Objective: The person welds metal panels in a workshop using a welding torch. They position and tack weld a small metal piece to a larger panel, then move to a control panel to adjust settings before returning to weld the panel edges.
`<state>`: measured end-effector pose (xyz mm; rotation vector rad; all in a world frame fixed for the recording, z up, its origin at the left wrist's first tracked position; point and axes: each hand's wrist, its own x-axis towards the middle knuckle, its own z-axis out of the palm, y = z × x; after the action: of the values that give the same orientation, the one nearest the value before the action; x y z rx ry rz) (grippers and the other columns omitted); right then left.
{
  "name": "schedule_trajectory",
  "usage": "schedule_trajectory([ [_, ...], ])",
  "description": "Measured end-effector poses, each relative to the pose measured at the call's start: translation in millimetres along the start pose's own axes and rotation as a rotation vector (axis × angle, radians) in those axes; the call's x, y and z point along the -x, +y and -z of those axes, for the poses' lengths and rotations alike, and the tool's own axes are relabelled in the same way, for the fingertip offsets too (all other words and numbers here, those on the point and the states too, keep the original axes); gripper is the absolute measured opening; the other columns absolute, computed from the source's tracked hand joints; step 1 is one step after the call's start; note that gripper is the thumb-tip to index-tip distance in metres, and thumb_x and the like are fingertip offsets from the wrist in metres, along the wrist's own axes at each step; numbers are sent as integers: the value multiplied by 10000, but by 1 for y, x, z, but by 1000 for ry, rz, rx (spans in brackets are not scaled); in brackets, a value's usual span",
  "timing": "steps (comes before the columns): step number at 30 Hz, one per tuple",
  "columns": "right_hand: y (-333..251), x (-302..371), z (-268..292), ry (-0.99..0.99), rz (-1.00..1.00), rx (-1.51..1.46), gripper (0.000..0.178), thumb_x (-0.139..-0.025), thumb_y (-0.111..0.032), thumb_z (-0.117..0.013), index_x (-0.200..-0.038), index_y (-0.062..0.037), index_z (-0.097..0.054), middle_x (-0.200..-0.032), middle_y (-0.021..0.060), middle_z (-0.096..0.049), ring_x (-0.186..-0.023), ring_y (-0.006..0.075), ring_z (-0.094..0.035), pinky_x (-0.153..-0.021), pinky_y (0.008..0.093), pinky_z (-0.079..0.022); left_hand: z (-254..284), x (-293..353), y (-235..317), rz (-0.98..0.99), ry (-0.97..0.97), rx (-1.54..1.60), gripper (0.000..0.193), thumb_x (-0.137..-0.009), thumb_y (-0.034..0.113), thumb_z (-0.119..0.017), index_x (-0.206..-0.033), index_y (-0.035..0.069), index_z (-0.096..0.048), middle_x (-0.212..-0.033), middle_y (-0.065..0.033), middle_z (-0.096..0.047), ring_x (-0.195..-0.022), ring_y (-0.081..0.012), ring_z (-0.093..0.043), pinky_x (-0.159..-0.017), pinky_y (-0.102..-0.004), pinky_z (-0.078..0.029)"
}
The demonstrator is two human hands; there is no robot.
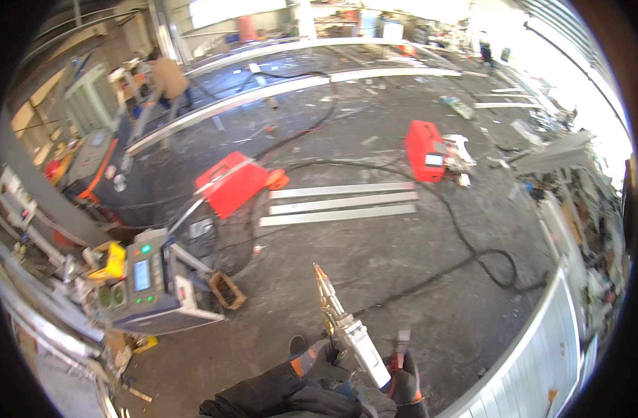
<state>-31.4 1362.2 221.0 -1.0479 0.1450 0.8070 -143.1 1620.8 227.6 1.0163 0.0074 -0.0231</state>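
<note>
Handheld torch and its relation to the two hands, seen from above. The silver-and-white torch (351, 327) is placed low in the centre of the view, in front of the body, raised over the grey floor (291, 292). It is gripped at its left flank by the left hand (322, 353), which is nearer its mid-length and appears closed about it; the fingers themselves are blurred and partly hidden. From this grip, the torch is extended forward and slightly to the left, and its white rear end is brought back toward the right hand (406, 384). The right hand is placed just beside that end; whether it is closed, and whether the red-handled object (397, 361) next to it is held, cannot be told. The long axis is slanted from rear right to front left, with the copper-coloured nozzle (319, 272) directed away from the body. Beyond the nozzle, well apart from it, three metal bars (343, 203) are laid nearly parallel across the view, so that their length is crossed steeply by the line of the torch.
</note>
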Motion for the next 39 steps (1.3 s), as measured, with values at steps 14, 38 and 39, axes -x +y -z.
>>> schedule_trajectory([
  [14,-48,144,-41,1111,727,262,173,-1009,-148,-589,-1037,-2,-677,-846,19,-654,-739,94,-578,-631,263,-460,-128,-111,-2,332,-546,-467,374,-795,291,-889,-954,68,-635,-805,23,-617,-765,-86,-567,-667,-277,-481],
  [38,27,320,34,1290,226,1061,362,-826,17,-661,-1186,-25,-673,-1343,265,-551,-1264,450,-525,-1055,489,-444,-240,-89,-93,808,-1180,-754,517,-951,100,-664,-1436,42,-495,-1136,-115,-684,-975,-170,-642,-851,-316,-518],
  [39,21,322,36,1275,172,1136,352,-842,-60,-696,-1193,-54,-665,-1371,281,-518,-1280,487,-490,-1085,534,-406,-240,-91,-96,846,-1209,-765,533,-947,87,-658,-1449,46,-485,-1133,-130,-684,-972,-188,-651,-846,-322,-519],
])
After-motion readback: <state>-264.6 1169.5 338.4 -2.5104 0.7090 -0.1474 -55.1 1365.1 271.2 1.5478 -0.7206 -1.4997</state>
